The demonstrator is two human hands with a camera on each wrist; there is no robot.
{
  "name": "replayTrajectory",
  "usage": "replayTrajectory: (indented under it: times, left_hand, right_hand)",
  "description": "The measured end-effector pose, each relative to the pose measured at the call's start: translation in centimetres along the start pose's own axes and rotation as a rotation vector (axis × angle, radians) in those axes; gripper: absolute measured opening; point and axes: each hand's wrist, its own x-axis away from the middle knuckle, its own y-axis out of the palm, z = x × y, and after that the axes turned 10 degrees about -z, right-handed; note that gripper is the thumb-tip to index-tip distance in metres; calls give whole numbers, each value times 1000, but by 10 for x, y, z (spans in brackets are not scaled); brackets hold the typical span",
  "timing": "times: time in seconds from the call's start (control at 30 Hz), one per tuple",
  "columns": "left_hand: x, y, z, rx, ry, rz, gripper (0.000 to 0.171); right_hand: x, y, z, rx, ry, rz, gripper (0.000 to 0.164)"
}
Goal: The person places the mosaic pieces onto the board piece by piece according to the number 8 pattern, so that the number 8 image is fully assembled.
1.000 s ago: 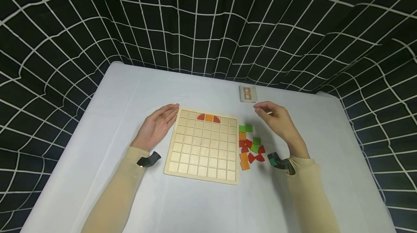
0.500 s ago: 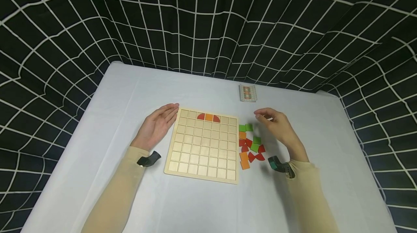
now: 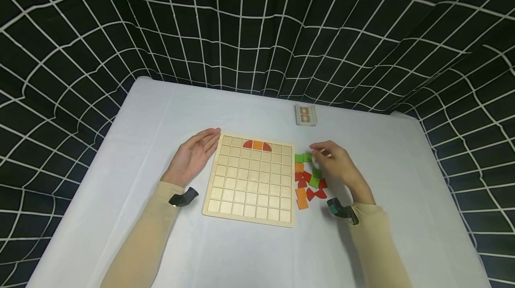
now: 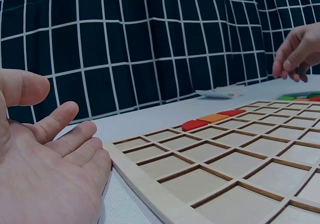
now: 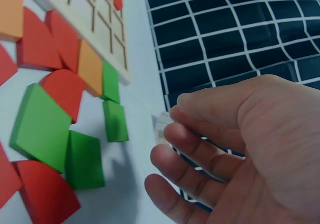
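A wooden grid board [image 3: 253, 175] lies on the white table. In its far row sit a red quarter-round tile [image 3: 248, 144], an orange square tile [image 3: 257, 145] and a second red quarter-round tile [image 3: 267, 146], side by side. Along the board's left edge rests my left hand [image 3: 195, 154], palm turned up and fingers extended, with nothing in it. Over the far end of the loose tiles, right of the board, hovers my right hand [image 3: 335, 160]. Its fingers are loosely bent and thumb and forefinger come close together, holding nothing in the right wrist view. A green square tile [image 5: 116, 120] lies near it.
Several loose green, orange and red tiles [image 3: 302, 194] lie against the board's right side. A stack of pattern cards [image 3: 306, 115] sits near the table's far edge. A dark curtain with white grid lines [image 3: 249, 28] surrounds the table [image 3: 189, 252].
My right hand has come down and nearer, from beside the cards to over the green tiles. My left hand and the tiles on the board stay put.
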Motion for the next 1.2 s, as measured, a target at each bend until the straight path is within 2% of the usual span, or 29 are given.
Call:
replayTrajectory:
  times: [0.27, 0.53, 0.8, 1.2]
  left_hand:
    - [-1, 1, 0, 32, 2, 12, 55]
    - [0, 1, 0, 29, -1, 10, 56]
    - [0, 1, 1, 32, 1, 3, 54]
    - [1, 1, 0, 11, 3, -3, 55]
  right_hand:
    - [-4, 10, 4, -5, 13, -38, 34]
    - [-5, 15, 5, 40, 9, -81, 37]
    - [-5, 18, 4, 76, 40, -74, 33]
    - [-3, 15, 5, 46, 48, -84, 27]
